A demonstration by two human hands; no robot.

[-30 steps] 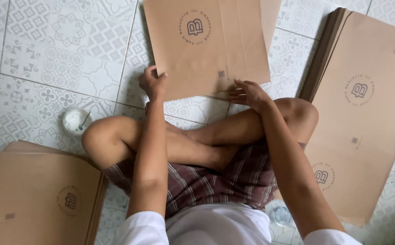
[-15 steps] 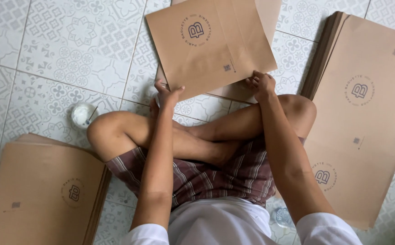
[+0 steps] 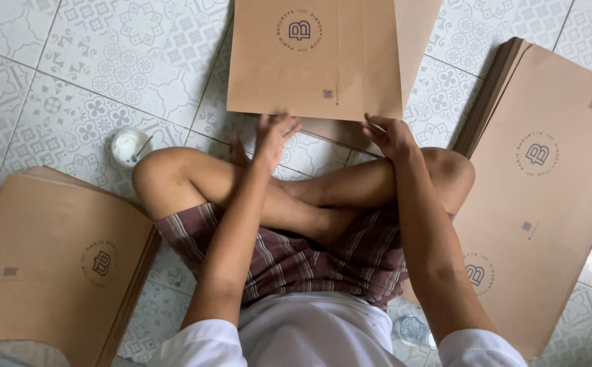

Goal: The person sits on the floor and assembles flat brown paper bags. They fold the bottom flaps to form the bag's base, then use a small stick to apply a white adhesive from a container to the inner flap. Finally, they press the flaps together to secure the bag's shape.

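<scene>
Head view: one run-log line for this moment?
left hand: open, at paper bag edge | right hand: on bag edge | stacks both sides

Your single head camera looked steeply down at your crossed legs and the patterned tile floor (image 3: 105,81) from close above. Near was your lap; far lay the flat brown paper bag (image 3: 316,58).

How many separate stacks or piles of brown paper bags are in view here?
3: one stack at lower left, one stack at right, and the bags in front of the knees by both hands. Sheets per pile can't be counted.
</scene>
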